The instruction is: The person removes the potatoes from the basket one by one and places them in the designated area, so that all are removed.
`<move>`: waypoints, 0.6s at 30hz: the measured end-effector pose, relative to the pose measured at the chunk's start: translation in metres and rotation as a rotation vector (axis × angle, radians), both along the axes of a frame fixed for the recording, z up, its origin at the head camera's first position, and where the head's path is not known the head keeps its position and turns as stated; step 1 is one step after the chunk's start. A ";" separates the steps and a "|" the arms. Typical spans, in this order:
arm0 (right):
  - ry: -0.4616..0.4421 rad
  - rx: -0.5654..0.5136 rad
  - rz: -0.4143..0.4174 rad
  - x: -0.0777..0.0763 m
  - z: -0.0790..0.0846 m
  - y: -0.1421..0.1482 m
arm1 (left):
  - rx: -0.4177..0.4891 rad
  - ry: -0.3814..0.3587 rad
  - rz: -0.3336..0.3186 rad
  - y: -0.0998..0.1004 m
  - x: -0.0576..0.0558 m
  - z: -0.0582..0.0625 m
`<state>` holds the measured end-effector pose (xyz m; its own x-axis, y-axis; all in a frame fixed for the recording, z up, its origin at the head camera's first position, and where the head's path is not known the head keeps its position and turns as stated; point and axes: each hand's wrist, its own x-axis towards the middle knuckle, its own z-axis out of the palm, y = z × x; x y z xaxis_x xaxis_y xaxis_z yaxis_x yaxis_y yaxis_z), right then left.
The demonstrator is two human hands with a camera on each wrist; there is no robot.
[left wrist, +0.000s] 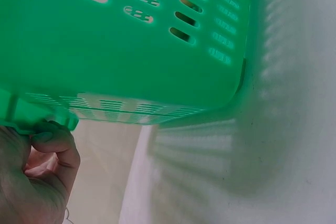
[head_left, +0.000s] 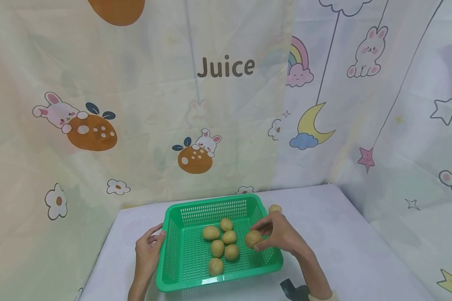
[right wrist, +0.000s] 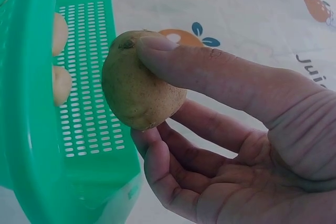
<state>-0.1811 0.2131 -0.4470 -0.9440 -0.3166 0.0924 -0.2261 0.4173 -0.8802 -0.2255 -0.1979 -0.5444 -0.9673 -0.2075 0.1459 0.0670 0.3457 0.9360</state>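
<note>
Between thumb and fingers, my right hand (head_left: 280, 234) pinches a round potato (head_left: 253, 239) over the right side of a green plastic basket (head_left: 218, 281). The right wrist view shows the thumb on top of this potato (right wrist: 139, 85) and fingers beneath it. At the basket's left side, my left hand (head_left: 147, 251) grips the rim; in the left wrist view its fingers (left wrist: 65, 150) curl at the rim's edge. Several potatoes (head_left: 211, 233) lie on the basket's slotted floor. Another potato (head_left: 275, 209) sits outside on the table, just past the right hand.
A white cloth covers the table (head_left: 346, 242) under the basket. Printed curtains (head_left: 226, 117) hang behind and at the sides. A dark object (head_left: 294, 289) shows beside the right forearm at the bottom edge.
</note>
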 end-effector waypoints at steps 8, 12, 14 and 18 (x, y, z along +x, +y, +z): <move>0.012 -0.007 -0.005 0.003 0.003 0.004 | 0.001 -0.001 -0.012 0.001 0.001 0.003; 0.023 -0.012 -0.005 0.003 0.003 0.008 | 0.002 -0.008 -0.009 0.000 0.001 0.003; 0.027 -0.013 -0.007 0.003 0.002 0.010 | 0.004 -0.012 -0.011 -0.001 0.001 0.003; 0.029 -0.017 -0.012 0.004 0.000 0.012 | -0.003 -0.025 -0.012 -0.002 0.002 0.004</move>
<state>-0.1775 0.2250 -0.4468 -0.9445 -0.3038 0.1249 -0.2467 0.4051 -0.8803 -0.2238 -0.1995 -0.5402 -0.9730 -0.1959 0.1219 0.0473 0.3475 0.9365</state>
